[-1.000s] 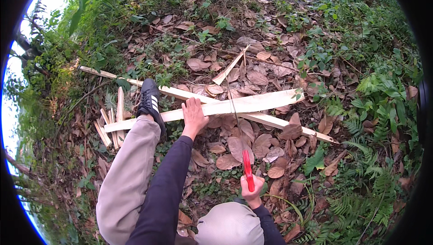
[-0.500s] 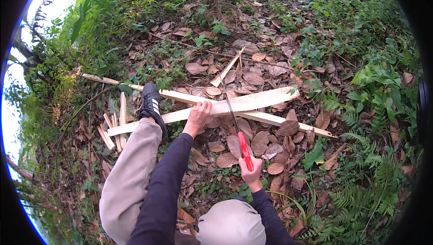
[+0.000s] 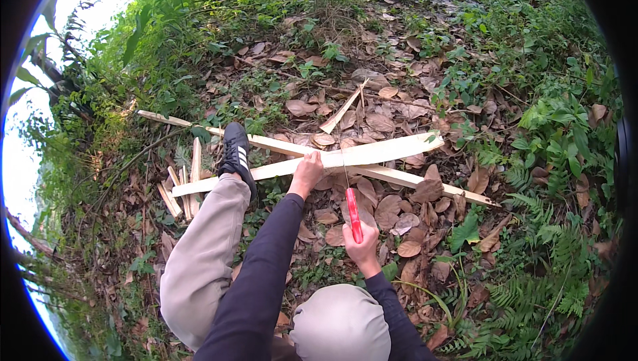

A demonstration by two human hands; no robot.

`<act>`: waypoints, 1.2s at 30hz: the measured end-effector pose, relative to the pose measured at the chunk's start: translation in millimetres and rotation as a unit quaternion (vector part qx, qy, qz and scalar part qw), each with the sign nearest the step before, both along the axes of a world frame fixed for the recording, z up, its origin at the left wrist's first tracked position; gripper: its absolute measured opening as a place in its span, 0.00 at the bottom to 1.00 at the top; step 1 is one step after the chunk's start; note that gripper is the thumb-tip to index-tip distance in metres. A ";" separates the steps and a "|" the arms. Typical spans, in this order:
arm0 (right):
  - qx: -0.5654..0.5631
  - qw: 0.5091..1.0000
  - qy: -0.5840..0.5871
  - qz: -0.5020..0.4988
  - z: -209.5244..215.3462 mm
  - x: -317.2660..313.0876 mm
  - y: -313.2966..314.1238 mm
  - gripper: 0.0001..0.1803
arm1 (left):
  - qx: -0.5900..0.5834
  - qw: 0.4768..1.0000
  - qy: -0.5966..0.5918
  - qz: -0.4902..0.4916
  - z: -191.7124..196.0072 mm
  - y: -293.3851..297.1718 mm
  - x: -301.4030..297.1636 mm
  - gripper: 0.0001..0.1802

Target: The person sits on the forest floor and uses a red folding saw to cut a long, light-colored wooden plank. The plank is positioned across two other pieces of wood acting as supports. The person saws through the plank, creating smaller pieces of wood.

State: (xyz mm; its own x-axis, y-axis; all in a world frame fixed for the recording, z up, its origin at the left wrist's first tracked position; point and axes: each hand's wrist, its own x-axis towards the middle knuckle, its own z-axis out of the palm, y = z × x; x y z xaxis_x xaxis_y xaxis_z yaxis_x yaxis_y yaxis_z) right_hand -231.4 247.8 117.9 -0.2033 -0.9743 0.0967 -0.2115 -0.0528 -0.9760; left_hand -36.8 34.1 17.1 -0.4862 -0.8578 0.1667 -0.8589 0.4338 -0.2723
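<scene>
Red-handled saw (image 3: 353, 215) | right fingers (image 3: 369, 233): closed round its grip | left fingers (image 3: 315, 159): curled over, holding pale board (image 3: 392, 149)

one saw (image 3: 353, 209), two long planks (image 3: 379, 153) (image 3: 412, 180)

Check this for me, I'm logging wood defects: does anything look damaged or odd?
The loose wood piece on the dry leaves beyond the long board looks split: its far end narrows into a ragged fork, unlike the board's cleaner long edges. Nothing else clearly stands out.
</scene>
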 end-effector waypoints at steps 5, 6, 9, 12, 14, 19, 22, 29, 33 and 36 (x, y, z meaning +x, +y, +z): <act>-0.024 1.000 -0.010 -0.003 15.8 -6.4 -24.9 0.16 | 0.115 0.990 0.076 0.019 13.5 -41.7 18.1 0.10; -0.024 1.000 -0.013 0.014 17.9 0.9 -29.1 0.16 | 0.126 0.989 0.071 0.017 10.1 -46.2 39.3 0.08; -0.018 1.000 0.015 0.021 22.2 -14.8 -49.7 0.17 | 0.077 0.989 0.125 -0.020 18.5 -51.1 20.0 0.04; -0.020 0.999 0.025 0.028 17.0 -25.7 -55.2 0.15 | 0.057 0.994 0.088 -0.003 17.2 -43.0 9.7 0.05; -0.021 0.999 -0.004 0.029 12.0 -23.0 -52.0 0.15 | 0.073 0.994 0.083 0.013 22.6 -33.9 14.7 0.05; -0.010 0.999 -0.013 0.031 -5.2 -26.1 -47.2 0.13 | 0.142 0.987 0.072 0.018 39.6 -36.0 -4.8 0.08; -0.029 0.999 -0.019 0.030 -12.8 -22.3 -50.2 0.14 | 0.123 0.989 0.078 0.018 34.9 -41.0 -2.4 0.11; -0.077 0.996 0.031 0.020 -10.9 -6.8 -49.0 0.14 | 0.095 0.986 0.137 0.024 24.4 -40.2 -7.3 0.04; -0.064 0.997 0.036 0.028 -10.4 -5.0 -52.5 0.14 | 0.113 0.986 0.119 0.034 28.5 -45.3 -7.0 0.06; -0.087 0.995 0.036 0.020 -10.2 -3.1 -56.4 0.13 | 0.132 0.984 0.113 0.043 24.5 -47.8 -5.0 0.07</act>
